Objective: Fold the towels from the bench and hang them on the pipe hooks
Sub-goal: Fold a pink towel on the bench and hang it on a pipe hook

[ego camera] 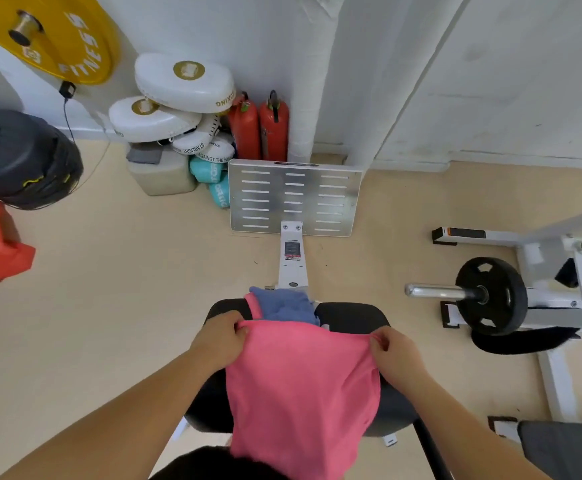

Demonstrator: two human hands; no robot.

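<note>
A pink towel [303,386] is stretched over the black bench pad [352,317] and hangs toward me. My left hand [222,336] pinches its far left corner. My right hand [397,355] pinches its far right corner. Just beyond the pink towel, a crumpled blue towel [284,304] lies on the far end of the pad. No pipe hooks are in view.
A perforated metal footplate [294,197] stands ahead on the bench's white frame. Two red fire extinguishers [260,128], white boxing pads [178,102] and a black bag [23,157] line the wall. A barbell with a black plate [490,296] sits on the right.
</note>
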